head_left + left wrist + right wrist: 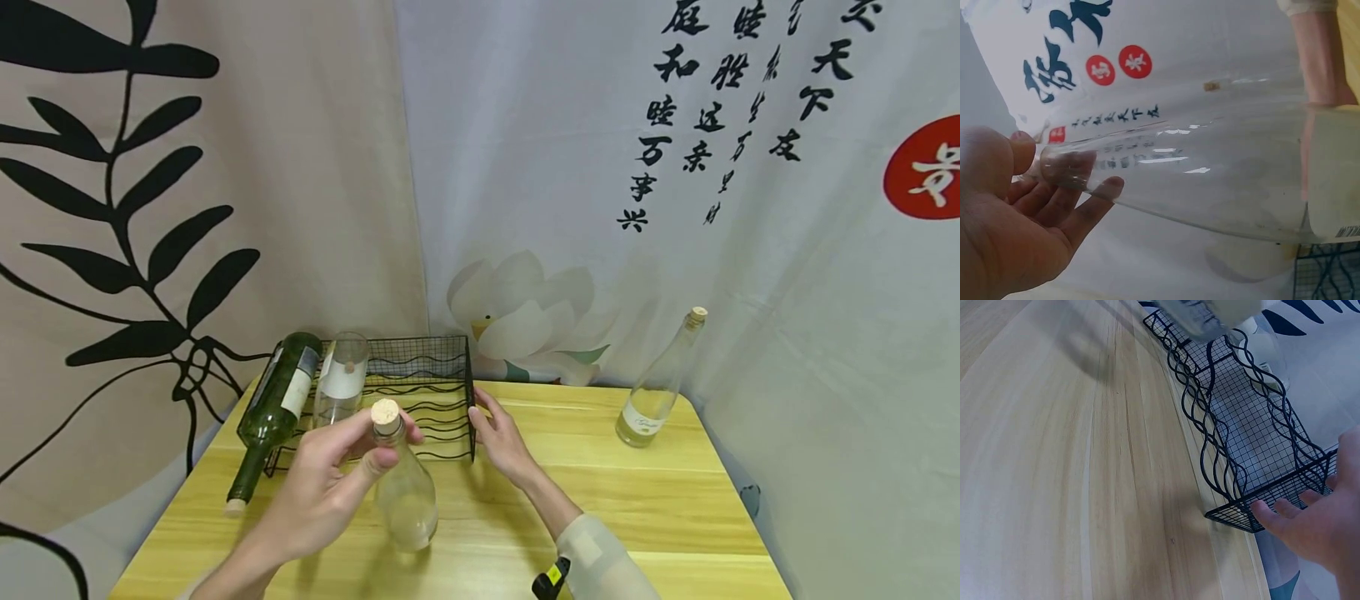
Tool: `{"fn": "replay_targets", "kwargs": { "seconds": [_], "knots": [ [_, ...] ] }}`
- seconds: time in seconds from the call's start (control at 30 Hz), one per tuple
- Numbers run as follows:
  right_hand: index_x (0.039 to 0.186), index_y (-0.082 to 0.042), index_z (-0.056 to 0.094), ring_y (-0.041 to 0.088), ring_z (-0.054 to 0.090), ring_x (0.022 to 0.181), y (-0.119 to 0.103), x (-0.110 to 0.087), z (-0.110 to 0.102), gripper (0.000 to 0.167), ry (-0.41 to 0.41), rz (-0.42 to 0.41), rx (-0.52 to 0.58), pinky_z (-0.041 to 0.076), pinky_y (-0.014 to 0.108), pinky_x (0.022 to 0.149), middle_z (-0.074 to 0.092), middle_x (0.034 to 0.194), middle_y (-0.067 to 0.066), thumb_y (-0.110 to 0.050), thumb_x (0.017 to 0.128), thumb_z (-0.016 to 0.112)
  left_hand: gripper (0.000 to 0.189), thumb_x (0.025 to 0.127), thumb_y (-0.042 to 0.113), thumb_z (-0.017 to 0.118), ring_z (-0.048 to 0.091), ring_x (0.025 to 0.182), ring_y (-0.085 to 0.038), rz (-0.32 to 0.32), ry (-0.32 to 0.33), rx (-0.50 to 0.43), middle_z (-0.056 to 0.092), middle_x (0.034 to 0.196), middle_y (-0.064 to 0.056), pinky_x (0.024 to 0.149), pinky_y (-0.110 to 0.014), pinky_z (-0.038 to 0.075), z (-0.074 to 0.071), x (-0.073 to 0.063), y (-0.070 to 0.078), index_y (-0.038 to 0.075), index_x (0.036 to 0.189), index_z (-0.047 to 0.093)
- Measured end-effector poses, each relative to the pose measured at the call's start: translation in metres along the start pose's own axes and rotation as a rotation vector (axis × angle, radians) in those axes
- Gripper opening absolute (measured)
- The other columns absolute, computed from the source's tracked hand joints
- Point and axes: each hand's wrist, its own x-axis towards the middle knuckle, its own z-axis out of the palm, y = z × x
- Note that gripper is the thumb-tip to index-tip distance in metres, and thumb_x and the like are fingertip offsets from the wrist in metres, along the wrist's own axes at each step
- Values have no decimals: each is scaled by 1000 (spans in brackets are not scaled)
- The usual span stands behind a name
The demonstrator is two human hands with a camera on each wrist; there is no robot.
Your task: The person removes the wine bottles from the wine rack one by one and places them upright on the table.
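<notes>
My left hand [326, 496] grips a clear glass bottle [407, 504] by its neck, just below the cork [386, 414]. The bottle hangs slightly tilted in front of a black wire bottle rack [1252, 501]. In the left wrist view its body runs sideways, and a label with a barcode shows at the right edge. At the rack's right end, my right hand [508, 446] touches the mesh side with extended fingers. A dark green bottle [279, 404] and another clear bottle [343, 382] lie on the rack's left part, side by side.
A corked clear bottle [651, 404] with a white label stands upright at the table's right rear. The wooden table [645, 517] ends at printed curtains [525, 150] behind. A black and yellow device [551, 579] is worn at the right wrist.
</notes>
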Motion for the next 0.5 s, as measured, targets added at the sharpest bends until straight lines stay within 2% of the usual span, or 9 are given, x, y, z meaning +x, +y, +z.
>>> {"fn": "replay_targets", "kwargs": {
  "seconds": [0.2,0.33,0.5],
  "knots": [
    [181,-9,25,53,45,162,-1,0,-1,67,-5,-10,-13,52,73,123,28,184,27,-42,125,43,37,103,-16,68,81,111,-11,-22,2,28,83,120,-6,97,-26,69,6,-1,-5,8,130,74],
    [181,-11,25,52,46,163,-2,0,-1,65,-10,-9,-3,51,72,124,28,185,26,-39,125,42,36,103,-14,68,81,108,-10,-46,2,28,84,117,-7,91,-26,70,11,-3,-11,12,128,74],
    [180,-8,25,54,46,162,-3,-1,0,62,-8,-21,-1,51,74,123,29,184,28,-33,126,42,32,104,-10,70,82,107,-10,-100,2,35,85,117,-9,88,-26,70,17,-8,-17,11,128,75]
  ]
}}
